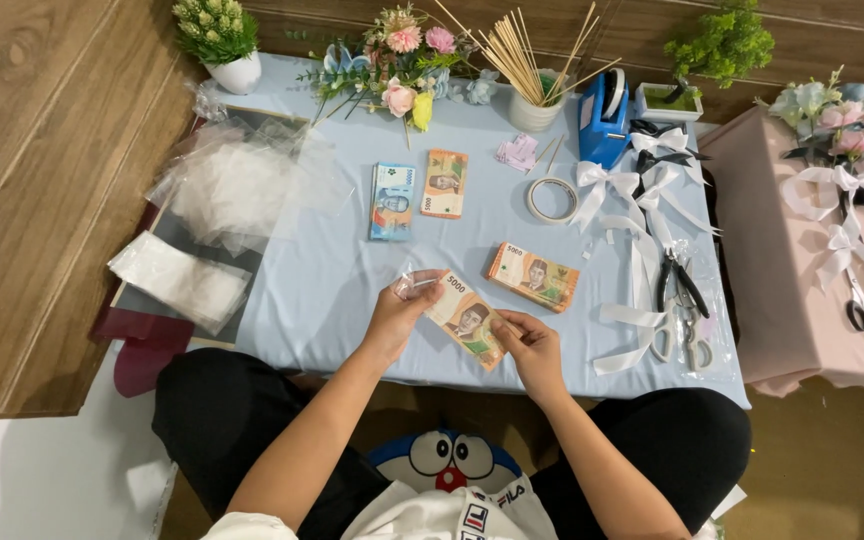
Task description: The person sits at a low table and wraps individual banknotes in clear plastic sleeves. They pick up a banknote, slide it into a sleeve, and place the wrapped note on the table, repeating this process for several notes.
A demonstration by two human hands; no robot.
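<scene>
Both hands grip one orange banknote [465,318] above the table's [332,290] near edge: left hand [404,305] pinching its upper-left end, right hand [530,345] its lower-right, long axis diagonal.

Four bundles of banknotes: one in the hands [466,318], one near the middle of the desk [533,277], two farther off, a blue one [392,201] and an orange one [444,183]. One tape roll [552,199]. One blue tape dispenser [604,122]. Two potted plants, far left [220,40] and far right [712,55]. One cup of sticks [535,75].
</scene>
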